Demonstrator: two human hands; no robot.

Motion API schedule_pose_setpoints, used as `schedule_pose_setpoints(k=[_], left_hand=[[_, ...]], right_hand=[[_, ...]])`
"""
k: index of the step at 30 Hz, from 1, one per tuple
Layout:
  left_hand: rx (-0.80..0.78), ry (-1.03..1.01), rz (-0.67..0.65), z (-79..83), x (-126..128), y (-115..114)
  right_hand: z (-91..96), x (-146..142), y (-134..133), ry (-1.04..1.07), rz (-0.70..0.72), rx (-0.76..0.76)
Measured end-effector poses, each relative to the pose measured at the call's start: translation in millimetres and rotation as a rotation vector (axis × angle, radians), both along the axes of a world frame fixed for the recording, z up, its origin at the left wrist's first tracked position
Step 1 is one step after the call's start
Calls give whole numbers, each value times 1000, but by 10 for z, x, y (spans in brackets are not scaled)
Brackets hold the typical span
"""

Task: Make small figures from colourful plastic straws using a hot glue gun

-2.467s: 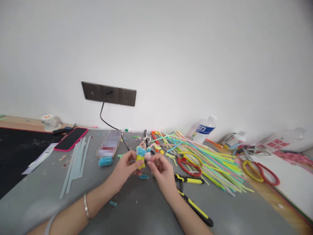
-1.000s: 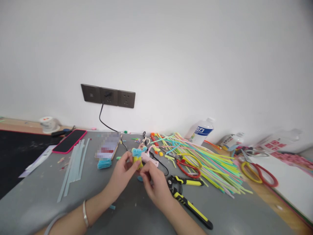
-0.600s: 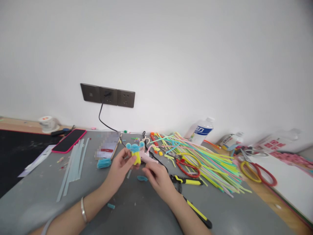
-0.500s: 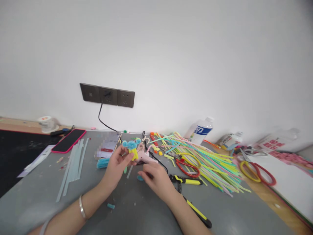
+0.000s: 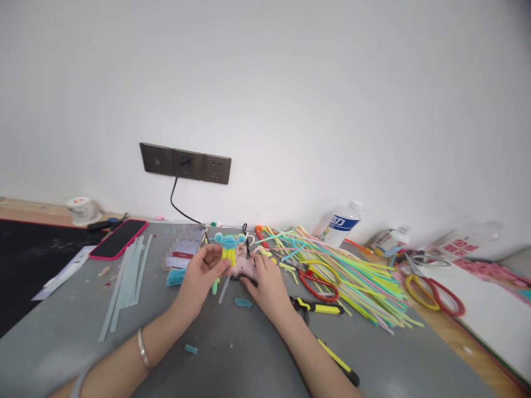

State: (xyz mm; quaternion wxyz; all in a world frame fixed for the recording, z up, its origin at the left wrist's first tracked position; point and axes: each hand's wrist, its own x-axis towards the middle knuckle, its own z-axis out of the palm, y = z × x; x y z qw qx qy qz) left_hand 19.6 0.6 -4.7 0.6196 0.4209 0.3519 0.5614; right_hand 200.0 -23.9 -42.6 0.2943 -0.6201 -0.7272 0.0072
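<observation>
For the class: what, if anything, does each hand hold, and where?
The left hand holds the figure by its yellow lower part. The right hand covers one end of the pink tool; whether it grips cannot be told.

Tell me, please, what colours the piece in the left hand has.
The piece is light blue above, yellow below, in the head view.

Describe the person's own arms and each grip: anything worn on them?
The left grip and right grip are bare hands, no gloves visible. The left arm wears a narrow silver-coloured bangle; higher up, a blurred pale grey band, perhaps a sleeve edge. The right arm shows no sleeve or jewellery.
</observation>
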Motion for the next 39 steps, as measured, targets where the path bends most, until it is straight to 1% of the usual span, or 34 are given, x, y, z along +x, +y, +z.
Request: schedule_pose_setpoints(k=[2,4,9,11,13,16,18,20,23,25,27,29,33,39], left_hand=[[-24,-2,9,16,1,0],[-41,-12,26,45,3,-9],[-49,-66,41,167,-4,-45],[-42,-95,83,219,-18,-50],[-28,-111,130,257,-33,-47],[-21,-103,150,264,-47,-29],[-36,-94,135,240,-49,-14],[-49,-91,113,209,-46,-3],[-57,-88,80,180,-40,6],[-69,-80,65,173,-38,11],[-95,-72,65,166,-40,18],[-122,-67,69,155,-45,25],[-142,-42,58,145,-47,28],[-137,9,42,126,-35,21]], right_hand=[[-42,14,23,-16,13,-10],[-48,49,27,24,43,3],[68,147,-36,280,74,28],[133,182,-63,385,58,26],[187,217,-73,491,20,59],[239,264,-62,698,-51,122],[260,283,-52,871,-93,93],[281,289,-49,1065,-101,49],[337,281,-58,1313,-18,34],[386,276,-69,1405,71,-8],[430,273,-83,1461,150,-64],[453,273,-102,1483,201,-92],[435,268,-157,1437,274,-108],[397,208,-248,1401,434,-232]])
